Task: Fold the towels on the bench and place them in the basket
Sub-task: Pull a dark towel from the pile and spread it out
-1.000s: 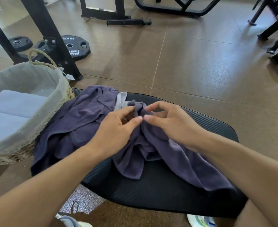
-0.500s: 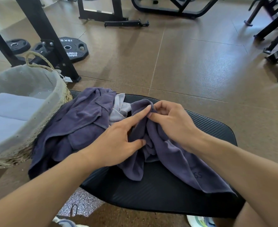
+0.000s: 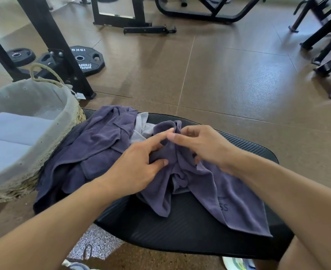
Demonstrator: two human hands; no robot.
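A crumpled purple towel (image 3: pixel 209 188) lies across the black padded bench (image 3: pixel 180 230). My right hand (image 3: pixel 205 145) pinches a raised fold of it near the far edge. My left hand (image 3: pixel 139 166) rests on the same towel, index finger stretched out to the fold and thumb pressing the cloth. A second purple towel (image 3: pixel 94 145) is heaped to the left, with a pale grey towel (image 3: pixel 141 127) showing beneath it. The woven basket (image 3: pixel 49 137) with a grey liner stands at the left and holds two folded light towels (image 3: pixel 18 127).
Black weight plates (image 3: pixel 86 59) lie on the brown floor behind the basket, beside a black rack post (image 3: pixel 63 61). More black machine frames (image 3: pixel 326 45) stand at the back and right. A speckled mat (image 3: pixel 94 244) and shoe tips show below the bench.
My left hand has loosened its pinch and spread over the towel, index finger extended. My right hand keeps hold of the fold, and more of the towel's right side has spread out.
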